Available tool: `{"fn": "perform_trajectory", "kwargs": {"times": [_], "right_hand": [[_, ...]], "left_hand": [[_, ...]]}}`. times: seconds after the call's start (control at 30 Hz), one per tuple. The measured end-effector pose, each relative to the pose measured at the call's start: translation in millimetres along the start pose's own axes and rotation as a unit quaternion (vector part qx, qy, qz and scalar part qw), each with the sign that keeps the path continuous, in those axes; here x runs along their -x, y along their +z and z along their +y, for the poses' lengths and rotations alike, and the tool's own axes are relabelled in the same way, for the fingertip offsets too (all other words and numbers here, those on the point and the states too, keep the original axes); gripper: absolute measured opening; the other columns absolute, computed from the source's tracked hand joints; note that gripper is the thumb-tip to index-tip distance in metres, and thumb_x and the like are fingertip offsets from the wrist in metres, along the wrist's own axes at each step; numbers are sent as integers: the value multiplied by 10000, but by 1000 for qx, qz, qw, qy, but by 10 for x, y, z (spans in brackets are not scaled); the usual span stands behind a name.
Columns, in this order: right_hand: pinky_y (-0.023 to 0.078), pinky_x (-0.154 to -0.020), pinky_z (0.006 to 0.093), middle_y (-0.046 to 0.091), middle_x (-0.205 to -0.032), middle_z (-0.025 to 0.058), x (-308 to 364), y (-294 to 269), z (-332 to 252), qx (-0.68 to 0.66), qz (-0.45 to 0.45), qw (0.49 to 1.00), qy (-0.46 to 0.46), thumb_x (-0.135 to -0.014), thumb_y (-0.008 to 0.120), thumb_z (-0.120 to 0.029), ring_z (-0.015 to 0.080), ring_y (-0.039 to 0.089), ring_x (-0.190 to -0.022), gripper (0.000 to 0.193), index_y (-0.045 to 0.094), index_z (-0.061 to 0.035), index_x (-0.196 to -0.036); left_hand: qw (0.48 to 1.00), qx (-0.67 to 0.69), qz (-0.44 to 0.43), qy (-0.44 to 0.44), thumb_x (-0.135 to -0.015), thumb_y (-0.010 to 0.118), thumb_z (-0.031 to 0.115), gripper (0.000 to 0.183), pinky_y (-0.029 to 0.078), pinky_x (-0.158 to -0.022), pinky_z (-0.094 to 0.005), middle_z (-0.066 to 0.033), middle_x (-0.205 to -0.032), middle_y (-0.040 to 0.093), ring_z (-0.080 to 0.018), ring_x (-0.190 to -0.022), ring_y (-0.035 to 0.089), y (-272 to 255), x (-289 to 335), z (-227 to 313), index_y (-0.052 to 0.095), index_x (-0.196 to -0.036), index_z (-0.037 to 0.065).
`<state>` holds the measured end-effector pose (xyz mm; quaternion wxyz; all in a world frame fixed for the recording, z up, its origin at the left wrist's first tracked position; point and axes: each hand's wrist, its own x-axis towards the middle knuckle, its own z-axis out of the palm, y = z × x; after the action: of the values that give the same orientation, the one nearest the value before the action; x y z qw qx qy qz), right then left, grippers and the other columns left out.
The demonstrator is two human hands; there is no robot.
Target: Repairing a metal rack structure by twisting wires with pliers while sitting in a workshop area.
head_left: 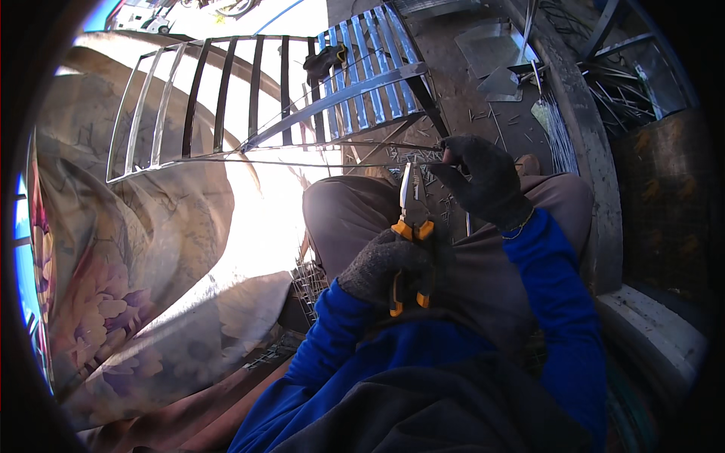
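Wire [302, 164]: it runs crosswise from your right hand toward the left, just on the near side of the slatted frame; you have it in place at the tool, and no break shows along it. Whether it has been bent, or a cut remains to be made, cannot be told.

Left hand [389, 260]: gloved, nearest you, fingers wrapped round the handles in a full grip, forearm slanting in from the near left.

Combination pliers [404, 229]: orange-and-black, their nose pointing far, tips at the wire; how wide the jaws stand is too small to tell.

Right hand [483, 177]: gloved, farther out and to the right, wrist bent left, thumb and fingers pinched narrowly on the wire's right part.

Short metal pieces [427, 156]: scattered on the ground beyond the tips; whether they came from this wire, you cannot tell.

Slatted metal frame [255, 90]: far side, its bars joined up as a ladder-like panel.
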<state>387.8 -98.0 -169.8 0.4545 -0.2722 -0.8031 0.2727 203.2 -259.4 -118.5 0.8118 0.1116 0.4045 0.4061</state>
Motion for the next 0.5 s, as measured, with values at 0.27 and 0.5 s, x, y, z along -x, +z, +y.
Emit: {"fn": "perform_trajectory", "kwargs": {"times": [0.27,0.5], "right_hand": [[571,-783,359,748,-997,95,13,-37,95,-156,-104,980,72,-934,774,-333,242,736,-912,357,717,-69,-1167],[547,-888,353,755,-1042,109,37,-45,107,-285,-168,920,212,-992,720,-299,202,709,-1021,291,744,-64,-1163]], "left_hand": [[999,-27,-33,7,-805,716,147,458,557,-696,-328,-124,-970,664,-216,-774,676,114,-8,58,573,-1215,2],[980,-194,26,46,-826,719,98,487,550,-833,-314,-78,-1050,669,-182,-938,668,-46,-20,55,584,-1289,30]]}}
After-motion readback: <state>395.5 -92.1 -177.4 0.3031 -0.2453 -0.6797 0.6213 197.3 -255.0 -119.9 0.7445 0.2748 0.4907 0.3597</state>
